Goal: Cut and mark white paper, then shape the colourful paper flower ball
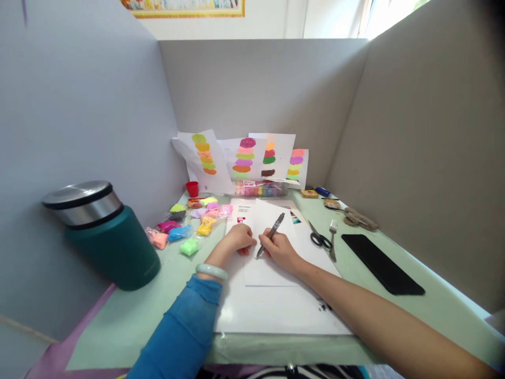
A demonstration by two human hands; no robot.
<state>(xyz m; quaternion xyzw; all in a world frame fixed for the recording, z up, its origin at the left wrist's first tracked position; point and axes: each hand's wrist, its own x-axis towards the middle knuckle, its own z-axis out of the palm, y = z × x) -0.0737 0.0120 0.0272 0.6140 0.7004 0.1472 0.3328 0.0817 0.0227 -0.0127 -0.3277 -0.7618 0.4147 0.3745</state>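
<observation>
My right hand (281, 249) is closed round a dark grey pen (275, 227), which slants with its tip down at the white sheet of paper (272, 273). My left hand (239, 238) rests at the sheet's left edge, its fingers curled in and nothing visible in them. No marks that I can make out show on the sheet near the pen tip. Under the sheet lies a larger white board (252, 316) with printing near its top and a few dark specks at its lower right.
Left are a green flask (114, 247), several bagged clay pieces (189, 246) and a red cup (192, 189). Right are scissors (320, 240), a fork (333, 237) and a black flat object (381, 263). Colour-swatch sheets (244, 173) stand behind a clear pack (260, 188). Grey panels (260, 84) enclose the table.
</observation>
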